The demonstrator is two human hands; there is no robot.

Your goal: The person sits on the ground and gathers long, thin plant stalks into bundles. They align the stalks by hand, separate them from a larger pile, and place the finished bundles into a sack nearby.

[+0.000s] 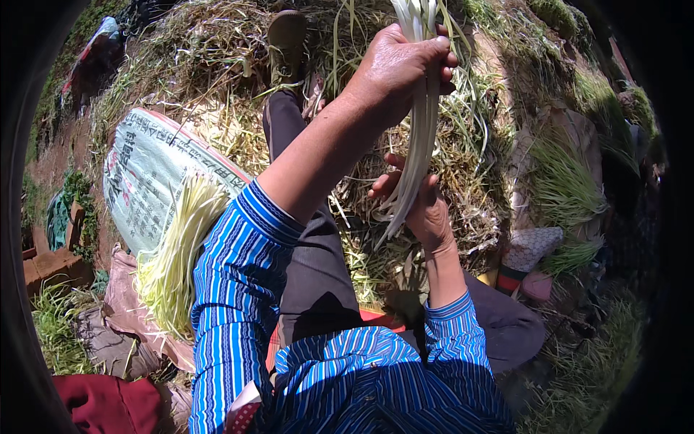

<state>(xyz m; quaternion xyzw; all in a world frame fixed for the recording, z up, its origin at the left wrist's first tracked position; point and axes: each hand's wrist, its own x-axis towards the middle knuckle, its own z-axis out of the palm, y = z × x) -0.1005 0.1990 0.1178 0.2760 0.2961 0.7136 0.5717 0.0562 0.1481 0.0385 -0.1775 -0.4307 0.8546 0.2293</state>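
My left hand point(401, 76) is raised at the top, its fingers closed around a bundle of long pale stalks point(420, 141), which look like blanched chives. White ends stick up above the fist, and the thin ends hang down in a curve. Beneath it, my right hand point(425, 211) is cupped with fingers and thumb apart. The hanging ends pass between them; whether they touch the palm is hard to tell. By my left elbow, a large sheaf of yellow-white stalks point(179, 260) lies partly on a printed woven sack point(149, 173).
Dry straw and plant waste point(217, 65) spread around my outstretched leg point(314, 260) and shoe point(287, 38). Green leafy bunches point(566, 184) lie at the right, beside a patterned cloth item point(534, 247). Bricks point(57, 268) and a dark red cloth point(108, 404) are at the left.
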